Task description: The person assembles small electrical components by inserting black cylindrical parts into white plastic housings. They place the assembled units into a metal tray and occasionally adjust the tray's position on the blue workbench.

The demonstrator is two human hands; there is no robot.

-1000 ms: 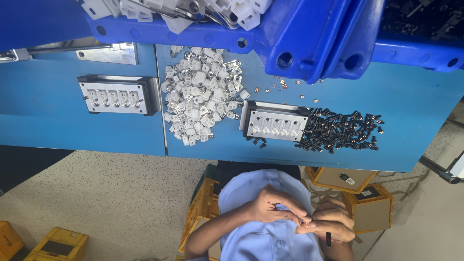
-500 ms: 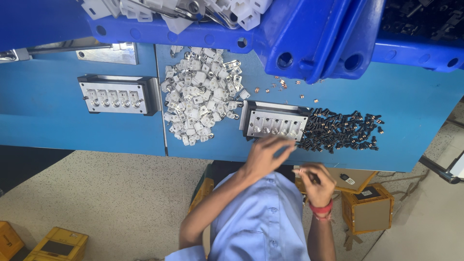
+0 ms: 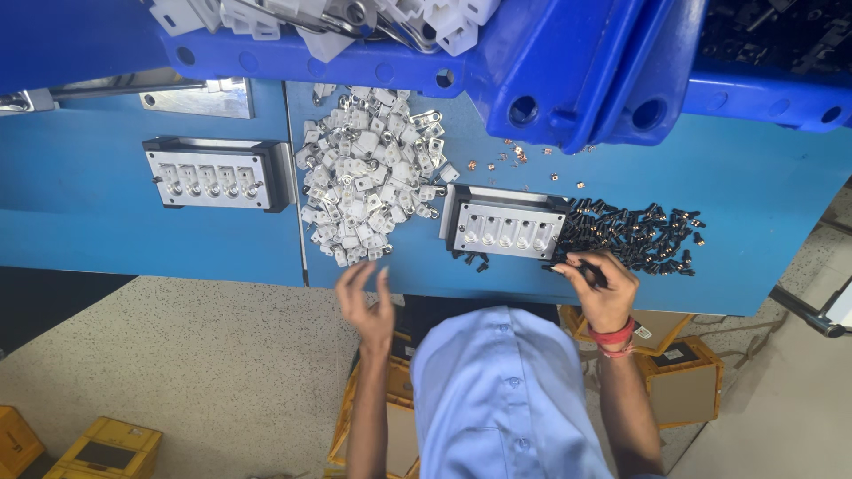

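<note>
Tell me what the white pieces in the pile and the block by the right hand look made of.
White pieces: probably moulded plastic, matt, some with shiny metal clips. Block: likely metal, with a pale brushed face in a dark frame and five round sockets. The right hand pinches a small black part.

A second metal jig (image 3: pixel 217 174) with a row of sockets sits at the left of the blue tabletop (image 3: pixel 763 177); blue plastic bins (image 3: pixel 568 71) overhang its far edge, one holding white parts; small copper bits (image 3: pixel 515 158) lie scattered beside them; yellow crates (image 3: pixel 106 448) and brown cartons (image 3: pixel 683 381) stand on the speckled floor (image 3: pixel 177 355).
</note>
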